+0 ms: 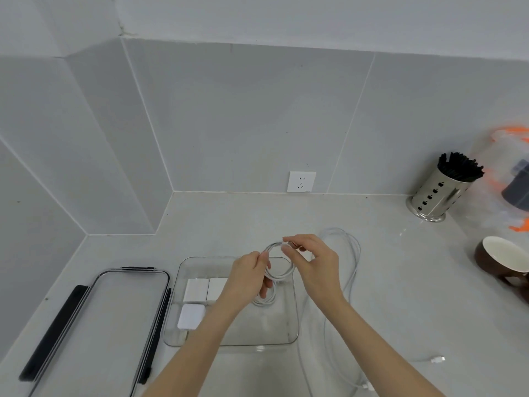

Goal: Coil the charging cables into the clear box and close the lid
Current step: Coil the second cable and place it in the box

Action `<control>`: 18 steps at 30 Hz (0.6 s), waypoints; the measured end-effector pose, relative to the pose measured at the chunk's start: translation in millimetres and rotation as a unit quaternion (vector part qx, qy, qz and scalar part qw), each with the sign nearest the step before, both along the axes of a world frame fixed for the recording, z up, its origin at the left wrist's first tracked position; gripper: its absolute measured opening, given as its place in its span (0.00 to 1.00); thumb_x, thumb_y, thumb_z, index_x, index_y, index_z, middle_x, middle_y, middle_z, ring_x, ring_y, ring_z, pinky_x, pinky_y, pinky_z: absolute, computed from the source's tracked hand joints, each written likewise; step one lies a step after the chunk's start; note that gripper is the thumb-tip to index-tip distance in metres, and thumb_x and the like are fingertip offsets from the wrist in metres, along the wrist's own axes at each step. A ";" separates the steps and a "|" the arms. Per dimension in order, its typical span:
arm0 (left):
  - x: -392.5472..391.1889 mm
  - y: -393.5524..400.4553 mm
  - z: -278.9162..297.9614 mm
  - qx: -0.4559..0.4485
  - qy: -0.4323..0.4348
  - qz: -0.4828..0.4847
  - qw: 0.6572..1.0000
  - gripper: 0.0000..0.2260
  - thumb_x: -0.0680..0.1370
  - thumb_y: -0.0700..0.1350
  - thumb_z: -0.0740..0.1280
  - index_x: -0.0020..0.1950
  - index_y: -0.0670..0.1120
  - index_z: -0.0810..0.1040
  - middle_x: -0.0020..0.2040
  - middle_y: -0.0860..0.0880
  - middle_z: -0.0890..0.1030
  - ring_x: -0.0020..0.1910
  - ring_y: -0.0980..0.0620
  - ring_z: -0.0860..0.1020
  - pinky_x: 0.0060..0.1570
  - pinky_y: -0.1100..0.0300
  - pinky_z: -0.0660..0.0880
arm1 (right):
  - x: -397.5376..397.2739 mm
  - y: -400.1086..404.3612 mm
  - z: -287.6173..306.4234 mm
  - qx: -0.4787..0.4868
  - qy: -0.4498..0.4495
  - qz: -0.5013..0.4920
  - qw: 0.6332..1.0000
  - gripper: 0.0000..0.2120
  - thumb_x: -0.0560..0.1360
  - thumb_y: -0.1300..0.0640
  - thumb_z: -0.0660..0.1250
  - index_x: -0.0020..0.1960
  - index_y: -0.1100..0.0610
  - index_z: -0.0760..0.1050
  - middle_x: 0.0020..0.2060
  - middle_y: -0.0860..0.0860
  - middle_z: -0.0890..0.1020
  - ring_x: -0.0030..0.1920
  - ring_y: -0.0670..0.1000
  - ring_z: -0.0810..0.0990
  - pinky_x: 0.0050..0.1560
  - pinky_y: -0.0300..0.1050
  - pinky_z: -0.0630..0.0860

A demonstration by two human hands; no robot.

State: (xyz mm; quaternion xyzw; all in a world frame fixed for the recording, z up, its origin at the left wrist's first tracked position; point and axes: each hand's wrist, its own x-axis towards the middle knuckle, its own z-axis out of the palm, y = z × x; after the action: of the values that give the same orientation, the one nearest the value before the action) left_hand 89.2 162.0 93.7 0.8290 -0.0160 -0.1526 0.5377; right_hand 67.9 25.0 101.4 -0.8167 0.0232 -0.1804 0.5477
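A clear box (292, 330) sits open on the counter in front of me, with three white charger blocks (197, 290) in its left half and a small white coil (264, 300) lying inside. Above the box I hold a white cable coil (282, 272). My left hand (252, 277) grips the coil's left side. My right hand (312, 262) pinches the cable's end at the top of the loop. A longer loose white cable (353, 253) lies on the counter right of the box, its plug (438, 359) near the front. The clear lid (114, 325) with black clips lies flat to the left.
A steel holder of black sticks (440, 193) stands at the back right. A brown mug (498, 259) lies tipped at the right edge, beside a clear bag with orange parts (509, 173). A wall socket (301, 181) sits behind the box. Tiled walls close the left corner.
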 end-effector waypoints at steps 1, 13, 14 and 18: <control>0.7 0.7 0.4 -0.023 0.009 0.005 1.000 0.15 0.81 0.47 0.54 0.36 0.45 0.70 0.26 0.46 0.76 0.17 0.54 0.70 0.22 0.63 0.66 | -1.0 0.1 0.6 0.011 -0.005 -0.004 1.000 0.06 0.70 0.61 0.72 0.44 0.51 0.81 0.40 0.41 0.81 0.43 0.38 0.78 0.46 0.27 0.72; 6.4 11.5 -0.2 -0.037 -0.017 -0.028 0.999 0.16 0.81 0.50 0.54 0.35 0.48 0.71 0.30 0.49 0.76 0.31 0.53 0.74 0.29 0.64 0.66 | 3.9 -13.9 6.1 0.339 0.122 0.032 0.932 0.05 0.76 0.65 0.63 0.44 0.60 0.77 0.37 0.51 0.86 0.40 0.47 0.85 0.44 0.36 0.81; 6.7 11.3 -1.2 -0.030 -0.021 -0.028 0.999 0.16 0.81 0.50 0.53 0.35 0.48 0.70 0.30 0.49 0.76 0.32 0.52 0.74 0.30 0.64 0.66 | 4.3 -14.8 4.5 0.362 0.135 0.040 0.921 0.05 0.76 0.65 0.62 0.45 0.60 0.76 0.38 0.51 0.86 0.42 0.49 0.84 0.45 0.38 0.81; 3.6 6.6 0.7 -0.033 -0.036 -0.032 0.998 0.16 0.81 0.49 0.53 0.36 0.45 0.70 0.31 0.46 0.76 0.30 0.52 0.73 0.27 0.70 0.67 | 4.5 -16.7 1.3 0.334 0.185 0.060 0.922 0.05 0.77 0.63 0.62 0.43 0.57 0.74 0.42 0.54 0.84 0.45 0.55 0.82 0.50 0.46 0.79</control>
State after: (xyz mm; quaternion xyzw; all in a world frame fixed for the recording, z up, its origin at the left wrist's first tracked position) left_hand 92.8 168.6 94.4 0.8150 -0.0671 -0.1395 0.5584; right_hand 72.3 8.2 102.7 -0.6052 0.1336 0.0251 0.7844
